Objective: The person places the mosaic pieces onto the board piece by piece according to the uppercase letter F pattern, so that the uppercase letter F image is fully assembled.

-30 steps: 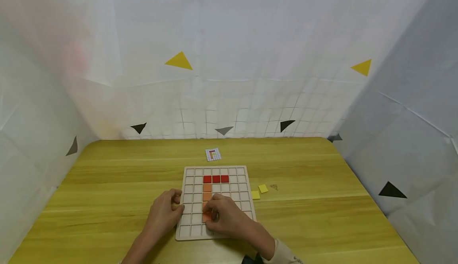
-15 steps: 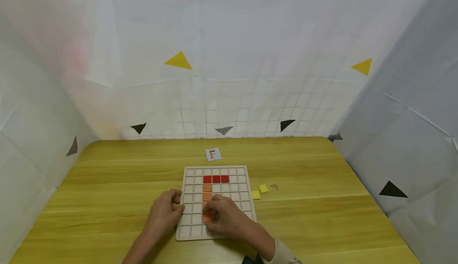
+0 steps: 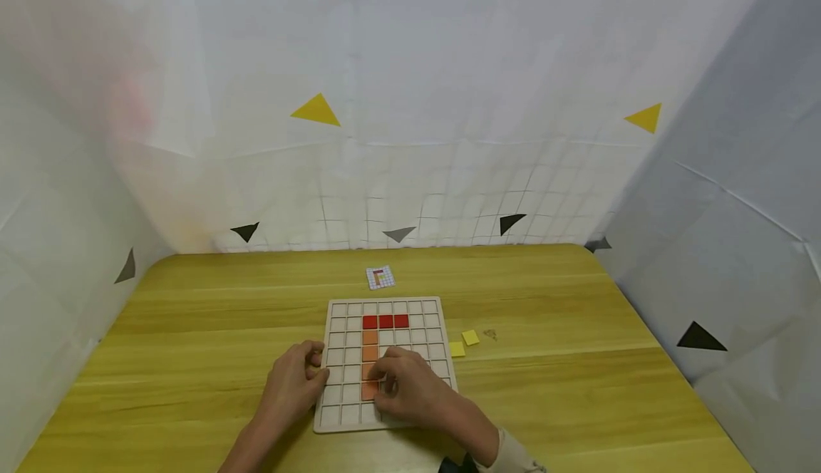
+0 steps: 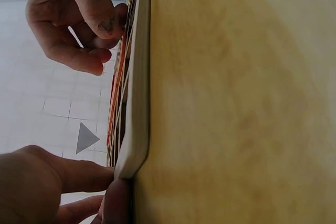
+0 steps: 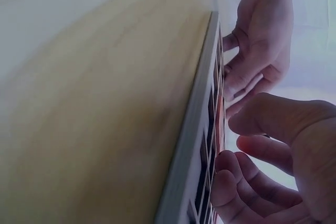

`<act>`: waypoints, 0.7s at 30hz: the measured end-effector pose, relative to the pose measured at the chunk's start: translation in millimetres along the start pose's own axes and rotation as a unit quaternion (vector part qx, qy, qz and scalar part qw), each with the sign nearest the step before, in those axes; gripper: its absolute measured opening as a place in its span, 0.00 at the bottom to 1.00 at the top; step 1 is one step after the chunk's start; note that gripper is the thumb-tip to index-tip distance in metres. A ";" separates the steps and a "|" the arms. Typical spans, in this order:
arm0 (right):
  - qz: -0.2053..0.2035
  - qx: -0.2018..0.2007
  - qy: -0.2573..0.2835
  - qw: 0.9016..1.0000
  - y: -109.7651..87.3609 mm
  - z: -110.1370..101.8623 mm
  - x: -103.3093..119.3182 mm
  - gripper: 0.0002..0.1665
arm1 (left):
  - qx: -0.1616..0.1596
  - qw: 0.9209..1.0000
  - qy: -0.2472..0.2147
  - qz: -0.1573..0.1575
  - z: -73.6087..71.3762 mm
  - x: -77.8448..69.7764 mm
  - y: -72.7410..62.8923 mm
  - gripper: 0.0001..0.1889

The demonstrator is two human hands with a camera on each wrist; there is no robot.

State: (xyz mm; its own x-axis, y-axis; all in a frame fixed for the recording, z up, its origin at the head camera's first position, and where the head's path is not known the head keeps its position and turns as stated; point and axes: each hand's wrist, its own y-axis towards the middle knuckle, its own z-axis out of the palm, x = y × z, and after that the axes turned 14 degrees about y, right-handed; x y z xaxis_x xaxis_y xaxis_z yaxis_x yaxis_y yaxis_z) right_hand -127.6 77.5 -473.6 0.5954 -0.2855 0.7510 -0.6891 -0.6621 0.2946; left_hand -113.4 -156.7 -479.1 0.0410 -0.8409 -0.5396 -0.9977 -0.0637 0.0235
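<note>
A pale wooden grid board lies flat on the table. Set in it are a row of red tiles and a column of orange tiles running toward the near side. My left hand holds the board's left edge; in the left wrist view its fingertips are at the board's corner. Over the near end of the column hovers my right hand, fingers loosely bent beside the nearest orange tile. The right wrist view shows nothing between its thumb and fingers. That hand hides some board cells.
Two yellow tiles lie right of the board, one close to its edge. Behind the board is a small card printed with a coloured grid pattern. White sheeting with triangle marks surrounds the wooden table at the back and sides.
My right hand has drawn slightly right, off the nearest orange tile, so more of that tile shows. The left hand stays at the board's edge.
</note>
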 end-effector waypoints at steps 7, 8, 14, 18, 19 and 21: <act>0.011 -0.020 0.012 1.000 -5.5 -14.1 -6.6 0.13 | 0.000 1.000 0.000 0.000 0.2 1.2 -0.1 0.19; 0.015 -0.021 0.010 1.000 -6.1 -16.5 -7.1 0.13 | 0.000 1.000 0.000 0.000 0.3 1.2 0.0 0.19; 0.039 -0.028 -0.001 0.999 -9.9 -29.8 -9.5 0.13 | 0.002 1.000 -0.004 -0.002 0.6 1.3 0.1 0.19; 0.041 -0.037 -0.012 0.998 -12.8 -37.3 -12.4 0.13 | 0.002 1.000 -0.006 -0.001 0.2 1.0 -0.3 0.19; 0.039 -0.040 -0.016 0.998 -13.7 -39.0 -13.4 0.13 | 0.001 1.000 -0.007 0.000 0.1 1.0 -0.5 0.19; 0.035 -0.046 -0.020 0.998 -15.2 -42.7 -15.4 0.13 | 0.000 1.000 -0.007 0.002 -0.2 0.8 -0.8 0.19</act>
State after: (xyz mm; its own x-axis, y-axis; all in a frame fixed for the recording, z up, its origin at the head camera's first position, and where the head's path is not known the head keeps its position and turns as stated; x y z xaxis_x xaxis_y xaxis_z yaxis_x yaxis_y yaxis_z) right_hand -143.9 121.5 -464.4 0.5589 -0.3579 0.7480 -0.7638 -0.5733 0.2964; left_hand -112.6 -157.4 -479.4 0.0356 -0.8335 -0.5514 -0.9979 -0.0596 0.0256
